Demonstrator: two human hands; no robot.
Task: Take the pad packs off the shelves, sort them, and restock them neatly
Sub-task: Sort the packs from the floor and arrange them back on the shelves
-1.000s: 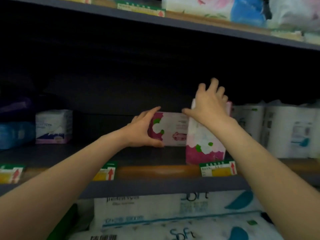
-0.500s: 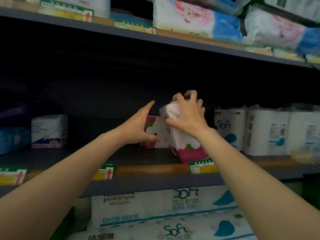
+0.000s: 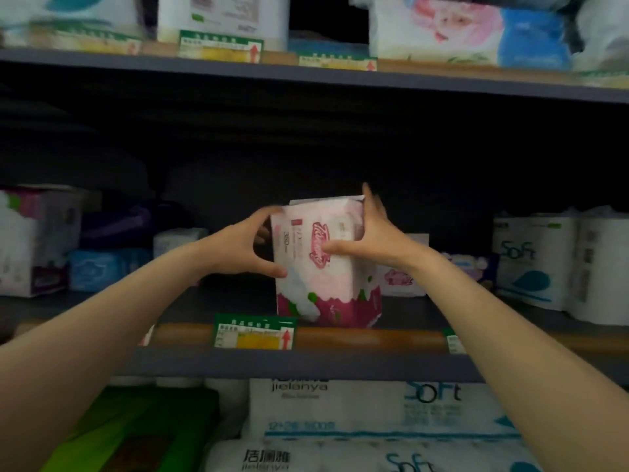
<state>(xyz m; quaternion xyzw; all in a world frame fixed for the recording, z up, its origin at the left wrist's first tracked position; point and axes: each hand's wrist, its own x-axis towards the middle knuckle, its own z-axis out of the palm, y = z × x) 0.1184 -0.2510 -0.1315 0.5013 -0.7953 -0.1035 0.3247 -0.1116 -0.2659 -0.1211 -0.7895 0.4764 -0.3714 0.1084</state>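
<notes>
A pink and white pad pack (image 3: 326,267) with a magenta base stands upright at the front of the middle shelf (image 3: 340,364). My left hand (image 3: 243,248) grips its left side, thumb low on the front and fingers at the top corner. My right hand (image 3: 369,238) holds its right side, thumb across the front and fingers behind the top edge. A second pack of the same pink kind (image 3: 400,277) lies behind it on the right, partly hidden by my right wrist. More pad packs, white (image 3: 177,238) and blue (image 3: 105,269), sit at the left of the shelf.
White "Soft" tissue roll packs (image 3: 544,264) stand at the right of the middle shelf. A white and pink box (image 3: 34,243) is at the far left. Price tags (image 3: 253,332) line the shelf edge. Large tissue packs (image 3: 374,413) fill the shelf below, and flowered packs (image 3: 469,32) the shelf above.
The front pack went from leaning under my right hand to standing upright facing me. My left hand left the rear pack and took the front pack's left side. The view shifted left.
</notes>
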